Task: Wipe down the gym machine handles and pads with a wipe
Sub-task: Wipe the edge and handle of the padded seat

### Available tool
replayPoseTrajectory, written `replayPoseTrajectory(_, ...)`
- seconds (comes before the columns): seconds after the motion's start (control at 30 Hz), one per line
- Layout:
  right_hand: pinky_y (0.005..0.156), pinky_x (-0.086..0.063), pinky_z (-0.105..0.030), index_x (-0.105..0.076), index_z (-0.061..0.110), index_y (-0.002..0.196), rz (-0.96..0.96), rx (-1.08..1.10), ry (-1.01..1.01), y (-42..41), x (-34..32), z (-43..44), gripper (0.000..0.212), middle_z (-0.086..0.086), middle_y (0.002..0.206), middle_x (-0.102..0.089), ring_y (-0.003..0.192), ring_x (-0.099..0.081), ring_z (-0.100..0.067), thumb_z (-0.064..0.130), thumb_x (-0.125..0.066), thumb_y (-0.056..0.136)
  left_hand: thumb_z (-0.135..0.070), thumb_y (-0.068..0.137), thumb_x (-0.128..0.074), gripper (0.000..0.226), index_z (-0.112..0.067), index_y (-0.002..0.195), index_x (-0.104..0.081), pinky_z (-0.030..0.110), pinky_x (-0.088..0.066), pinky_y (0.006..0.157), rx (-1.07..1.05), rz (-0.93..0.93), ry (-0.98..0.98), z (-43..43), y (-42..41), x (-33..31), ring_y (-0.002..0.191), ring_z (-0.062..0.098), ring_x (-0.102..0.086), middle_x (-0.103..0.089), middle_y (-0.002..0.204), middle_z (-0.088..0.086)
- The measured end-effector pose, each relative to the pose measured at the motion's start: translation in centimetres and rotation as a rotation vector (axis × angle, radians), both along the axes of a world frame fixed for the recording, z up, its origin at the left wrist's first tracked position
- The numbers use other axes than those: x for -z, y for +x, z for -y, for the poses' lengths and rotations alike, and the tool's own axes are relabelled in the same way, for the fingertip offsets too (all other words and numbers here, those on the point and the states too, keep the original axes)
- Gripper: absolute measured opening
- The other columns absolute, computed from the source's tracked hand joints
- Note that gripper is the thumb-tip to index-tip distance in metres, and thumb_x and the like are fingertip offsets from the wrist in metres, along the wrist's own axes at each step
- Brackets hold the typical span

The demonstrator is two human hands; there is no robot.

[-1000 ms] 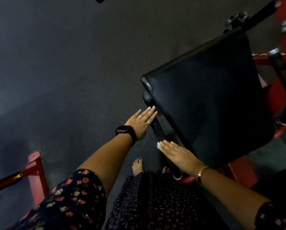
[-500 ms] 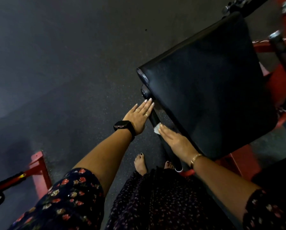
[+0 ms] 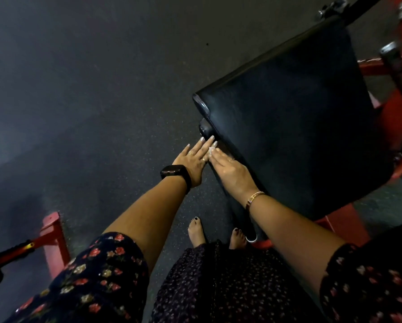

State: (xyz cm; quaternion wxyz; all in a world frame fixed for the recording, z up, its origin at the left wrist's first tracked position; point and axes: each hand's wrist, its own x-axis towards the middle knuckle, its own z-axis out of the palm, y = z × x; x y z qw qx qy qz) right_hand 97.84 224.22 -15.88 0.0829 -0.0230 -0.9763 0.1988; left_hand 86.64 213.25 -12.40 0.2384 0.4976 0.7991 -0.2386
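Right hand (image 3: 230, 169) flat, straight fingers pressing the wipe (image 3: 211, 150) onto the black handle bar (image 3: 205, 130), just beside the pad (image 3: 300, 113). Left hand (image 3: 195, 159) flat too, holding nothing, touching the right. Risk: the small wipe could slip from under the fingers or jam against the left hand. Count: one wipe, one pad, one bar, two hands.

The right grip (image 3: 230, 170) lies on the black cylindrical bar (image 3: 205, 129) along the left edge of the black rectangular vinyl pad (image 3: 300, 113), with the small white wipe (image 3: 211, 150) beneath its fingertips. The left grip (image 3: 193, 163) lies just beside it, to the left.
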Motion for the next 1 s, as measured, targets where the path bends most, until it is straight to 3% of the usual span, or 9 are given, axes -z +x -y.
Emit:
replayPoseTrajectory(0.13, 0.094, -0.052, -0.032, -0.052, 0.0, 0.133, 0.025, -0.116, 0.094, 5.1, 2.4, 0.4, 0.065, -0.013, 0.141, -0.05, 0.127, -0.051, -0.024, -0.022, -0.057, 0.072, -0.015, 0.092, -0.039, 0.089, -0.018, 0.142, 0.035, 0.044, -0.002, 0.122, -0.012, 0.011, 0.066, 0.3, 0.0, 0.3, 0.146, 0.022, 0.022, 0.041, 0.148, 0.001)
replayPoseTrajectory(0.3, 0.101, -0.047, -0.032, -0.059, 0.0, 0.127, 0.027, -0.186, 0.133, 12.1, 3.3, 1.8, 0.049, -0.011, 0.136, -0.055, 0.127, -0.052, -0.023, -0.014, -0.044, 0.082, -0.013, 0.092, -0.041, 0.087, -0.015, 0.148, 0.026, 0.04, 0.001, 0.122, -0.003, 0.007, 0.11, 0.4, 0.2, 0.2, 0.147, 0.021, 0.019, 0.029, 0.157, 0.005)
replayPoseTrajectory(0.47, 0.098, -0.049, -0.033, -0.064, -0.003, 0.119, -0.128, -0.046, 0.087, 5.3, 0.7, 1.4, 0.042, -0.014, 0.126, -0.062, 0.115, -0.061, -0.027, -0.012, -0.042, 0.085, -0.008, 0.09, -0.046, 0.09, -0.012, 0.151, 0.02, 0.035, 0.001, 0.121, -0.025, 0.072, 0.153, 0.3, -0.1, 0.1, 0.148, 0.019, 0.016, 0.024, 0.159, 0.006)
replayPoseTrajectory(0.53, 0.096, -0.049, -0.036, -0.065, -0.004, 0.117, -0.119, 0.007, 0.108, 2.0, 0.5, 0.8, 0.038, -0.016, 0.123, -0.063, 0.112, -0.062, -0.029, -0.012, -0.055, 0.081, -0.004, 0.09, -0.043, 0.086, -0.01, 0.152, 0.016, 0.035, -0.001, 0.122, -0.026, 0.088, 0.155, 0.2, -0.3, 0.1, 0.148, 0.019, 0.015, 0.02, 0.161, 0.006)
replayPoseTrajectory(0.63, 0.099, -0.049, -0.04, -0.06, -0.005, 0.123, -0.005, 0.025, 0.105, 1.2, 1.5, 0.3, 0.058, -0.019, 0.129, -0.058, 0.119, -0.058, -0.031, -0.017, -0.071, 0.067, -0.003, 0.091, -0.04, 0.083, -0.011, 0.152, 0.015, 0.035, -0.001, 0.122, -0.015, 0.062, 0.159, 0.2, -0.1, 0.4, 0.148, 0.019, 0.015, 0.018, 0.161, 0.006)
replayPoseTrajectory(0.8, 0.103, -0.045, -0.037, -0.039, 0.001, 0.143, 0.082, 0.084, 0.086, 10.3, 3.4, 1.7, 0.068, -0.014, 0.149, -0.038, 0.136, -0.041, -0.026, -0.021, -0.034, 0.079, -0.01, 0.095, -0.034, 0.08, -0.012, 0.148, 0.025, 0.041, 0.006, 0.119, 0.086, -0.091, 0.169, 0.7, 1.2, 1.2, 0.147, 0.022, 0.02, 0.033, 0.153, 0.006)
replayPoseTrajectory(0.9, 0.096, -0.051, -0.036, -0.053, 0.003, 0.134, 0.11, 0.222, -0.069, 14.5, 3.9, 3.4, 0.067, -0.013, 0.14, -0.051, 0.126, -0.052, -0.024, -0.022, -0.062, 0.072, -0.013, 0.097, -0.027, 0.074, -0.013, 0.147, 0.029, 0.042, 0.011, 0.117, 0.227, -0.137, 0.15, 1.3, 1.8, 1.3, 0.147, 0.021, 0.019, 0.028, 0.158, 0.007)
replayPoseTrajectory(1.0, 0.098, -0.045, -0.044, -0.058, 0.002, 0.128, 0.071, 0.5, -0.334, 12.6, 3.0, 4.4, 0.058, -0.016, 0.133, -0.056, 0.117, -0.059, -0.031, -0.018, -0.065, 0.074, -0.012, 0.097, -0.029, 0.076, -0.014, 0.146, 0.029, 0.043, 0.011, 0.118, 0.208, -0.113, 0.142, 1.4, 1.9, 1.2, 0.147, 0.021, 0.02, 0.028, 0.158, 0.006)
